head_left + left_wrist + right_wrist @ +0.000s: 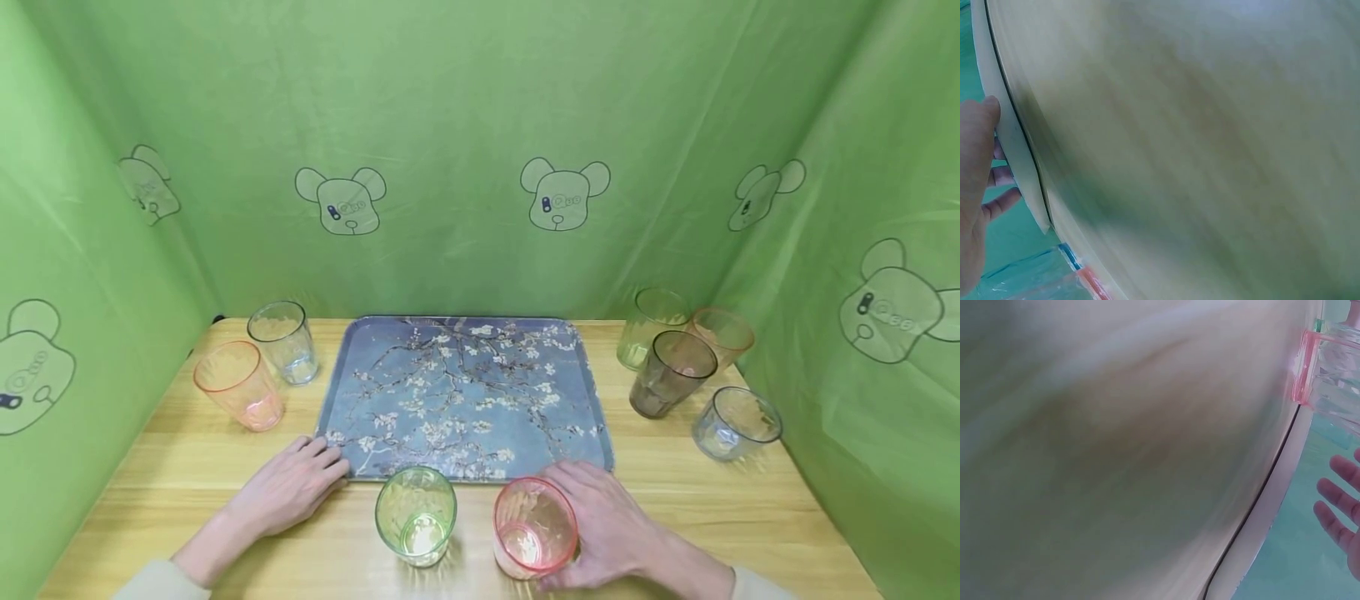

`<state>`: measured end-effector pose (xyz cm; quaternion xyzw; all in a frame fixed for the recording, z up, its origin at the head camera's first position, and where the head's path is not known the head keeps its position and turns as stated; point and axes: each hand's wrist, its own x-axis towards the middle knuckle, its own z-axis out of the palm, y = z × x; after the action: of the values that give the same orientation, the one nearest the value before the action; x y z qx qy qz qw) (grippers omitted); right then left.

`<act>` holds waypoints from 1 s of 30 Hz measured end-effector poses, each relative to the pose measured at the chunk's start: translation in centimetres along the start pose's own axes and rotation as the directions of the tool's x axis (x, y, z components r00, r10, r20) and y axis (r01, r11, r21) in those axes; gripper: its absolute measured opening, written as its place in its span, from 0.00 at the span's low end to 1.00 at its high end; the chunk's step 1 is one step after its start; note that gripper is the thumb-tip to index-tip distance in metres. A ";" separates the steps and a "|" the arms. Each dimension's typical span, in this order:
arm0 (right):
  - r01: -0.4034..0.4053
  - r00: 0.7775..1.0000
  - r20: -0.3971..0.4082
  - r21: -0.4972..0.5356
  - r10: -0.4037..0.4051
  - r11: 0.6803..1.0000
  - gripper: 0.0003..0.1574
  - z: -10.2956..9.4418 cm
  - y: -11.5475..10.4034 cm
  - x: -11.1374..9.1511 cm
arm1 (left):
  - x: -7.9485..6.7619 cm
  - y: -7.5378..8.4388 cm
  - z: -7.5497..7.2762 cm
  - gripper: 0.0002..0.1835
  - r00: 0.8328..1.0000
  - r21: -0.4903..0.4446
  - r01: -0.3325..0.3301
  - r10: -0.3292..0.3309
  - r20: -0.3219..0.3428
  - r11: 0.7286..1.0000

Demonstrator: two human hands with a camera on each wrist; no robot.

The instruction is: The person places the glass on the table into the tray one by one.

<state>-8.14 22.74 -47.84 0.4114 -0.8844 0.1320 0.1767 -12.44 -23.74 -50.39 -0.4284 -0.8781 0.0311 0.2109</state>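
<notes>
A blue tray (457, 400) with a white-blossom branch print lies flat in the middle of the table. My left hand (288, 487) rests on the table at its near left corner, fingertips against the rim in the left wrist view. A clear red glass (534, 529) stands upright before the tray's near edge, at the right. Beside this glass is my right hand (607, 525), loosely cupped; its fingers (1335, 494) look spread and apart from the glass in the right wrist view. A clear green glass (416, 512) stands upright between the hands.
On the left stand an orange-pink glass (243, 387) and a bluish glass (288, 346). To the right are a yellow-green glass (645, 333), an orange glass (723, 337), a dark brown glass (667, 379) and a short bluish glass (731, 429). Green cloth walls (457, 100) enclose the table.
</notes>
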 end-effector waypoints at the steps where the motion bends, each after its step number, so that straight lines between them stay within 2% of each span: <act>1: 0.011 1.000 -0.008 0.000 -0.011 1.000 0.64 0.0 0.0 0.0 | 0.0 0.0 0.0 0.06 1.000 0.000 0.001 -0.001 0.000 1.000; 8: 0.074 0.996 -0.048 0.043 -0.072 0.996 0.60 0.2 0.2 0.1 | 0.2 0.0 -0.1 0.07 1.000 0.001 0.007 -0.007 -0.003 1.000; 19: 0.061 0.998 -0.028 0.219 -0.056 0.974 0.62 0.4 0.0 0.4 | 0.0 0.2 0.1 0.09 1.000 0.003 0.013 -0.013 0.001 1.000; 30: 0.080 0.996 -0.049 0.197 -0.072 0.977 0.61 0.3 -0.2 0.8 | 0.0 0.2 0.2 0.09 1.000 -0.016 0.028 -0.028 -0.003 0.999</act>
<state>-8.56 21.97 -47.76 0.4577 -0.8465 0.2213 0.1581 -12.38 -23.60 -50.60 -0.4179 -0.8838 0.0204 0.2094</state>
